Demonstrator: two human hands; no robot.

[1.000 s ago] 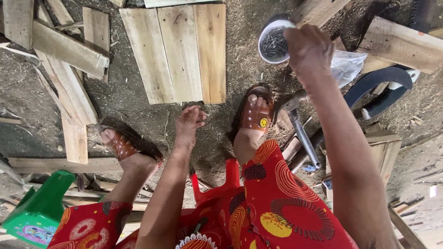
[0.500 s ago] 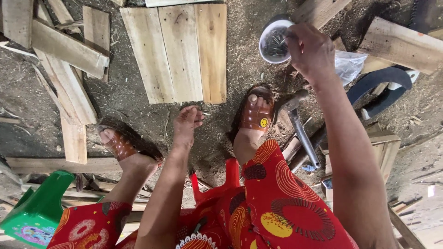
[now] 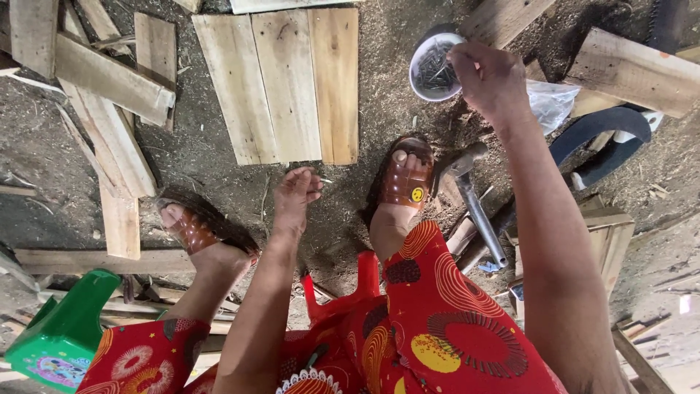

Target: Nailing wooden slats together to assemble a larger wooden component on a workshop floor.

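Head view, looking straight down at the dirt floor; person seated, red patterned clothing, brown sandals either side.

Right hand is at the rim of the white bowl of nails, far edge of the floor area, right of centre; fingers curled down over the bowl's right side; looks like a pinch at the nails, but I cannot tell whether anything is actually gripped; fingertips hidden by the hand itself.

Left hand low between the two feet, just short of the near edge of the plank panel; fingers bunched round what looks like a small nail or sliver poking out to the right; too small to be sure.

Hammer lies on the ground just right of the right sandal, head toward the bowl, handle running back toward the person; untouched.

My read: nail-picking stage; stock being drawn from the bowl, nothing being driven yet. Next move, as I judge it, calls for a clean single nail out of the bowl, then bringing it over the panel; the hammer is near that same side, so the right hand needs to be free for it.

Around: loose planks at the left, green plastic stool at the near-left corner, clear plastic bag beside the bowl.
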